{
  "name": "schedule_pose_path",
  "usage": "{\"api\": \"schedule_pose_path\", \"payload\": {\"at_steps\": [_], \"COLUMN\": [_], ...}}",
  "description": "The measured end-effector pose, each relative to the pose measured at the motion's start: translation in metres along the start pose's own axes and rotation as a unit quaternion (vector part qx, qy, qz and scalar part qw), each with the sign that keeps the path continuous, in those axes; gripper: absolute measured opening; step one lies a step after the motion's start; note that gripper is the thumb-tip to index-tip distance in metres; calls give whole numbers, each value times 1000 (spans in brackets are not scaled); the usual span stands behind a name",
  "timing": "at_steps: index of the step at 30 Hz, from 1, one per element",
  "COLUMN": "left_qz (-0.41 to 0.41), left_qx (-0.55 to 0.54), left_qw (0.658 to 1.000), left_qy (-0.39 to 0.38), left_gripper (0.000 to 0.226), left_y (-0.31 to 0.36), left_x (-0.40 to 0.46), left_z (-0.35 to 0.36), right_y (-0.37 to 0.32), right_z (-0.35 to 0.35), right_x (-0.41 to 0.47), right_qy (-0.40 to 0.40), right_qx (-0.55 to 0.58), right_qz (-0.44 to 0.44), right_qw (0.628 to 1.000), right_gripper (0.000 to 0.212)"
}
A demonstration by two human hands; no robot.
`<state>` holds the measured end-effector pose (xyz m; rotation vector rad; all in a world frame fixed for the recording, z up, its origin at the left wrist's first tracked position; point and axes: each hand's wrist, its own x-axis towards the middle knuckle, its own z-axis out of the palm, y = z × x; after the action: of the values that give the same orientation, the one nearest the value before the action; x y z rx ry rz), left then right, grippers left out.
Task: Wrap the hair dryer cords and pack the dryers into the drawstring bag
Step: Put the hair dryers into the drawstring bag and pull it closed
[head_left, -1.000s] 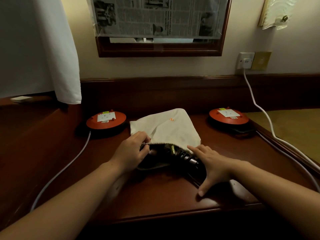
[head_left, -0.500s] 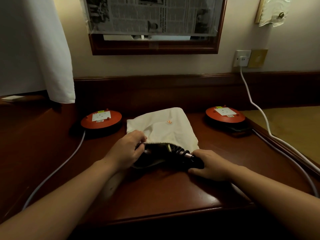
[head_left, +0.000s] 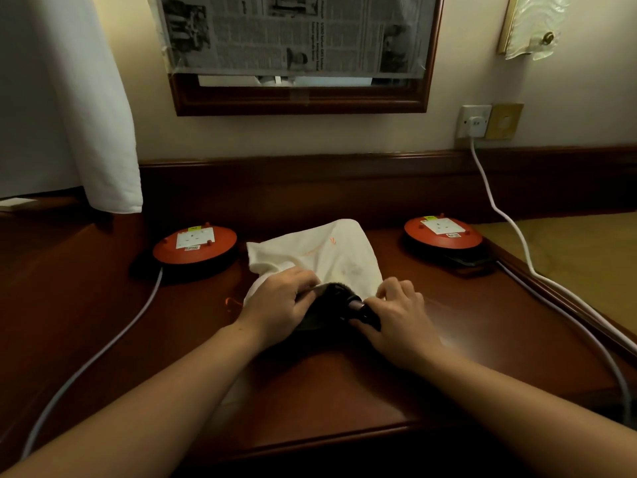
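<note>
Risk of snagging — left hand pinching bag mouth, right hand gripping dryer handle, coiled cord bunching at the opening.

Both your forearms reach forward from the lower corners and converge toward the middle. Your left hand lies knuckles up with its fingers curled over, closed round what it holds. Your right hand sits just beside it, fingers bent and pinching at the tips, thumb tucked inward.
</note>
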<state>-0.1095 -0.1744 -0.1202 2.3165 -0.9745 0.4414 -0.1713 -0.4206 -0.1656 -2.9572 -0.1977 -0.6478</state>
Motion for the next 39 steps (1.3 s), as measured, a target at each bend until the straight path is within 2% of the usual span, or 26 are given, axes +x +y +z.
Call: {"api": "schedule_pose_path", "payload": {"at_steps": [3, 6, 8, 12, 15, 18, 23, 26, 29, 32, 35, 38, 39], "left_qz": [10, 7, -3, -19, 3, 18, 0, -27, -47, -50, -46, -35, -20], "left_qx": [-66, -94, -72, 50, 96, 39, 13, 21, 47, 53, 71, 139, 158], "left_qw": [998, 995, 996, 998, 995, 999, 998, 996, 994, 993, 992, 984, 980], "left_qy": [-9, -42, -44, -16, 12, 32, 59, 79, 91, 91, 91, 109, 123], "left_gripper": [19, 13, 13, 17, 10, 10, 15, 19, 23, 24, 23, 17, 22], "left_y": [-4, 2, 5, 8, 18, 26, 23, 18, 14, 10, 5, 5, 9], "left_x": [-4, -6, -6, -3, 0, 9, 13, 10, 7, 4, 3, -3, -7], "left_z": [-8, -12, -10, -7, 0, 6, 6, 4, 4, 8, 10, 12, 15], "right_y": [-5, -11, -11, -3, 0, -8, -21, 7, 39, 55, 59, 58, 58], "right_z": [4, 6, 8, 7, 2, -3, -9, -13, -12, -7, -4, -3, -2], "right_x": [8, 16, 20, 20, 22, 31, 54, 57, 46, 31, 18, 11, 10], "right_qy": [-23, -51, -29, -59, -69, -23, 77, 50, -40, -88, -80, -47, -39], "right_qx": [12, 91, 145, 257, 194, 95, 16, -12, 66, 134, 213, 246, 252], "right_qz": [11, 85, 127, 155, 103, 67, 45, 99, 146, 137, 142, 161, 162], "right_qw": [1000, 991, 981, 952, 973, 993, 996, 994, 986, 978, 963, 955, 953], "right_gripper": [41, 32, 30, 52, 59, 58, 23, 11, 16, 19, 14, 17, 19]}}
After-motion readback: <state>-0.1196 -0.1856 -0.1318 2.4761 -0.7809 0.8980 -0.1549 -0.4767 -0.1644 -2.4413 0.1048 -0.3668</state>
